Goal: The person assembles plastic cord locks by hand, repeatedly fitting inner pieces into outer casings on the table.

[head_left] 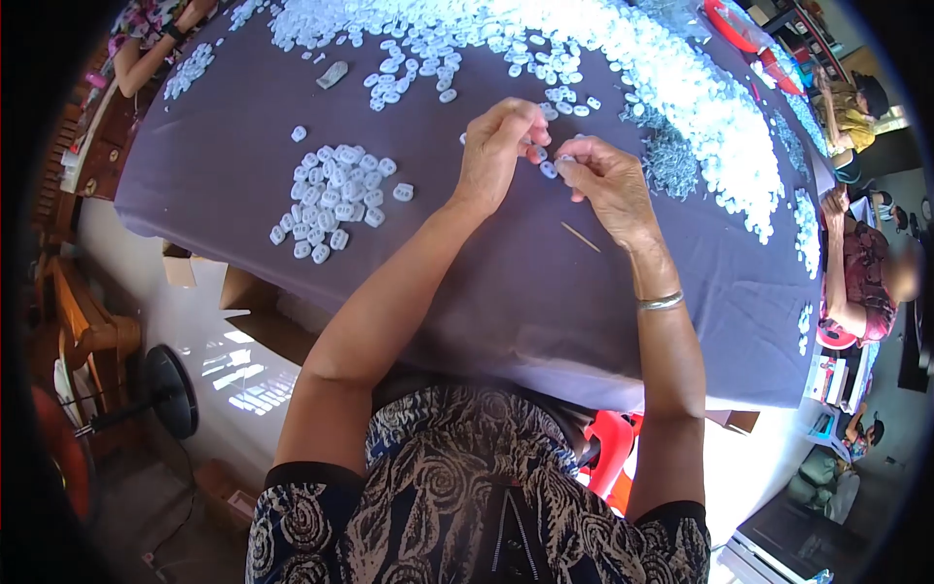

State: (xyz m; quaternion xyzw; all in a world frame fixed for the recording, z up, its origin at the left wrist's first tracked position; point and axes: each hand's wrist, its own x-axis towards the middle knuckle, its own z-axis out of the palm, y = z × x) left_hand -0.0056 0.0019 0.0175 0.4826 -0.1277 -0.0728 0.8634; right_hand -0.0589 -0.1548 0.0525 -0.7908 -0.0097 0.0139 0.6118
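My left hand (498, 151) is closed, its thumb and fingertips together over the dark tablecloth; what it pinches, if anything, is hidden. My right hand (611, 187) faces it a short way off, thumb and forefinger pinched on a small white plastic piece (565, 161). Just under the fingertips lies another small white oval piece (548, 170). A thin wooden stick (581, 237) rests on the cloth below my right hand. To the left of my left forearm sits a loose pile of white oval pieces (336, 195) with dark openings.
A broad heap of white pieces (720, 146) curves along the table's (467, 292) far and right sides. Beside it is a pile of small grey bits (671, 161). A crumpled grey scrap (333, 75) lies at the upper left. Other people sit along the right edge and upper left.
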